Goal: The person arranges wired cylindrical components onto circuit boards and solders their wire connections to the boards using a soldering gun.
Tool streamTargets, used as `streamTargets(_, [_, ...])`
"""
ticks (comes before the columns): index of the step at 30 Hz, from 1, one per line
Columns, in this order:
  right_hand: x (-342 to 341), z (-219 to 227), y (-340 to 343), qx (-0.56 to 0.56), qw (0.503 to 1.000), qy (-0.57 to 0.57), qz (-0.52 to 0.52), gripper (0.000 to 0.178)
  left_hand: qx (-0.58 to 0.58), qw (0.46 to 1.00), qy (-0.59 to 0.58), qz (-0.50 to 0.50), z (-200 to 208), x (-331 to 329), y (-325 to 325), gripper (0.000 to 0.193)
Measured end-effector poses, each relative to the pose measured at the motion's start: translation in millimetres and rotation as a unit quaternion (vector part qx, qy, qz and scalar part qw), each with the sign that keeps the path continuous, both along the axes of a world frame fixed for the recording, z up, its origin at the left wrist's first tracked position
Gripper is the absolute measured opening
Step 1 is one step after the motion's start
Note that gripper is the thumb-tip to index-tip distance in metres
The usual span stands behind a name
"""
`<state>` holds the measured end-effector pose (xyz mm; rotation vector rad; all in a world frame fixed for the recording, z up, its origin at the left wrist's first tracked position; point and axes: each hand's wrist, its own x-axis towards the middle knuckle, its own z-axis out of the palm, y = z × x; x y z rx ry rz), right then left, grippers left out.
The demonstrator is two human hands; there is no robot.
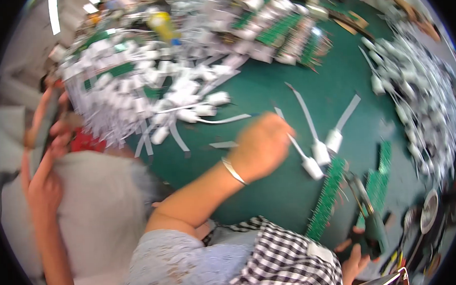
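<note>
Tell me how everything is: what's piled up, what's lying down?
Left hand: curled, blurred, at a white piece
Right hand: partly hidden, grip unclear
Left heap: piled, messy
Right heap: piled
Long green strip: lying on the table
Bracelet: worn around the left wrist

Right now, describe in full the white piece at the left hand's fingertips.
The white piece has a stubby, rounded block at one end, apparently plastic, with a narrow white strip running from it. In the picture it slants from upper left to lower right, block lowermost, over the green table. The strip meets the fingertips of the left hand, whose grip hides part of it. Blur leaves it unclear whether the block touches the table.
</note>
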<state>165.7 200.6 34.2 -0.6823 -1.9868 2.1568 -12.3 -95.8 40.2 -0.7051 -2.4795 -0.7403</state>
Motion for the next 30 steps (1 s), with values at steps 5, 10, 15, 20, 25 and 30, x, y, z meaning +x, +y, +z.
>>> streamTargets(5, [9,-15,28,-0.059,0.996,0.038,0.047,0.047,0.051,0.993,-0.085,-0.064,-10,52,65,0.013])
streamTargets(10, [24,-17,33,-0.061,0.997,-0.021,-0.041,0.046,0.038,0.98,0.158,0.117,75,2,-25,0.006])
streamTargets(15, [37,-8,34,-0.035,0.999,-0.001,-0.03,0.03,-0.072,0.918,0.258,0.293,225,-103,-114,0.015])
streamTargets(20, [53,-39,44,-0.039,0.999,0.029,-0.025,0.028,-0.02,0.944,0.122,0.306,241,-129,-96,0.019])
streamTargets(25, [48,-48,43,-0.153,0.98,0.092,-0.084,0.043,-0.22,0.951,0.145,0.158,119,-28,-3,0.008])
streamTargets(30, [46,13,18,-0.062,0.997,0.032,-0.029,0.04,-0.187,0.977,-0.095,0.03,1,82,34,0.007])
